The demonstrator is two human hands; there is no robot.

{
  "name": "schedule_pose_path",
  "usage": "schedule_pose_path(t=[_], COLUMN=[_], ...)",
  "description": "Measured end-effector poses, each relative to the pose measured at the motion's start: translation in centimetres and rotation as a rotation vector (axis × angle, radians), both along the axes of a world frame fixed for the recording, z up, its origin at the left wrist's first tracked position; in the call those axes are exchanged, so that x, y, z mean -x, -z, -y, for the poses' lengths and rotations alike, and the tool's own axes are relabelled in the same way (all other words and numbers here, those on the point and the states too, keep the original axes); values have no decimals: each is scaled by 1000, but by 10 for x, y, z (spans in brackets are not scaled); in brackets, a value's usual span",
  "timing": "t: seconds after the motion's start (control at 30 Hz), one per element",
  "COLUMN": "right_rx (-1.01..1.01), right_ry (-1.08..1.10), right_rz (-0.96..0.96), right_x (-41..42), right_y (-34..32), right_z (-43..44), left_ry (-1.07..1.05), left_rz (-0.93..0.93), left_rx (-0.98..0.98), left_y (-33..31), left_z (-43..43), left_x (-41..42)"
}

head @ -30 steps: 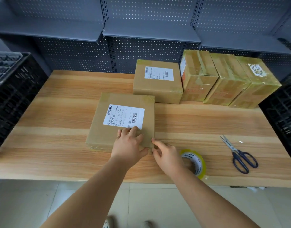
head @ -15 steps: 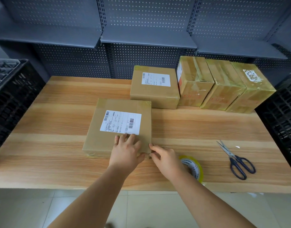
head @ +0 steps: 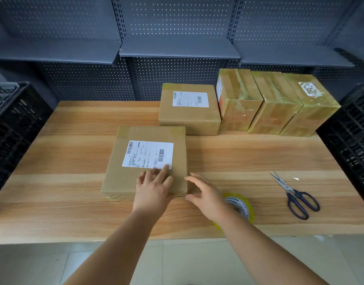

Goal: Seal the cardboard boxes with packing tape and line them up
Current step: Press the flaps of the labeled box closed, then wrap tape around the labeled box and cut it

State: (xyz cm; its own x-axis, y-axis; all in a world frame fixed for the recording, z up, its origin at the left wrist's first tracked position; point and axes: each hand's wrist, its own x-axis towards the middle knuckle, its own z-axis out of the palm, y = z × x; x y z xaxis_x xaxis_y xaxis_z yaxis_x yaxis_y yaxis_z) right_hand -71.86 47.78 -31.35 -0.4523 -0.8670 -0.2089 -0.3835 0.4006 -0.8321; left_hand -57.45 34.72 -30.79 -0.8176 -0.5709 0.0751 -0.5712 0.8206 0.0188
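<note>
1. The left hand (head: 154, 188) is lying flat, fingers straight, on the near box (head: 123, 177), with its fingertips reaching the label (head: 148, 154).
2. The right hand (head: 205, 194) is hovering, fingers loosely spread, at that box's right corner.
3. The tape roll (head: 239, 204) is lying just right of the right wrist, with the scissors (head: 296, 198) farther right.

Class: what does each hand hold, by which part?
Nothing is gripped. The left hand lies flat on the box top; the right hand is open beside it.
</note>
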Motion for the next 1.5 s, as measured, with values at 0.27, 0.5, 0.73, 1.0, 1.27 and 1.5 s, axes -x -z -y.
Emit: schedule_pose_path(t=[0.27,0.5,0.73,1.0,1.27,1.5], right_rx=[-18,-165,-107,-197,-232,-167], right_ry=[91,59,302,414,164,51], right_rz=[-177,-89,-120,-133,-123,-94], right_x=[-30,-26,-16,33,75,77], right_y=[-2,-39,-78,-68,-20,3], right_z=[-12,-32,-123,-206,-211,-181], left_ry=[76,37,184,378,200,91], left_rz=[-24,4,-100,-9,457,324], left_rx=[-37,-139,-341,-487,-398,-477], left_y=[1,-17,-63,-68,-25,-24], left_z=[-8,-19,-59,-135,-167,-174], left_x=[-18,-15,-15,38,97,97])
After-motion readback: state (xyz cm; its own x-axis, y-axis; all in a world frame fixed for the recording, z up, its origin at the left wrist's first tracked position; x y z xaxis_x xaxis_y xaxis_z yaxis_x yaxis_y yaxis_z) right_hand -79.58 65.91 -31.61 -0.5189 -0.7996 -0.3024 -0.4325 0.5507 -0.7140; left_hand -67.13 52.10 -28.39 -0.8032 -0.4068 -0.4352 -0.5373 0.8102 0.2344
